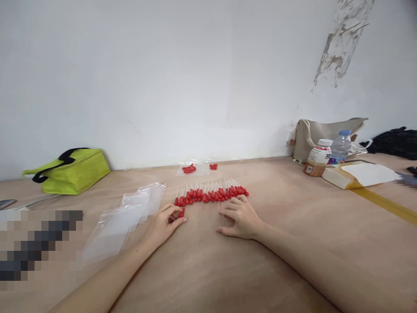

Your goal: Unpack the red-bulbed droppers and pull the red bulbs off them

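Note:
A long row of glass droppers with red rubber bulbs [211, 194] lies across the brown table [293, 234], bulbs toward me. My left hand [164, 224] curls around a few droppers at the row's left end, red bulbs showing between its fingers. My right hand [241, 217] rests on the table just in front of the row's right part, fingers spread, touching one loose glass dropper [224, 217] that lies under its fingertips.
Clear zip bags [127, 217] lie spread to the left. Filled bags with red-bulb droppers [195, 169] sit near the wall. A green lunch bag [70, 171] stands far left. A drink bottle [317, 158], water bottle [341, 147], beige tote [322, 134] and paper stack [361, 174] are at the right.

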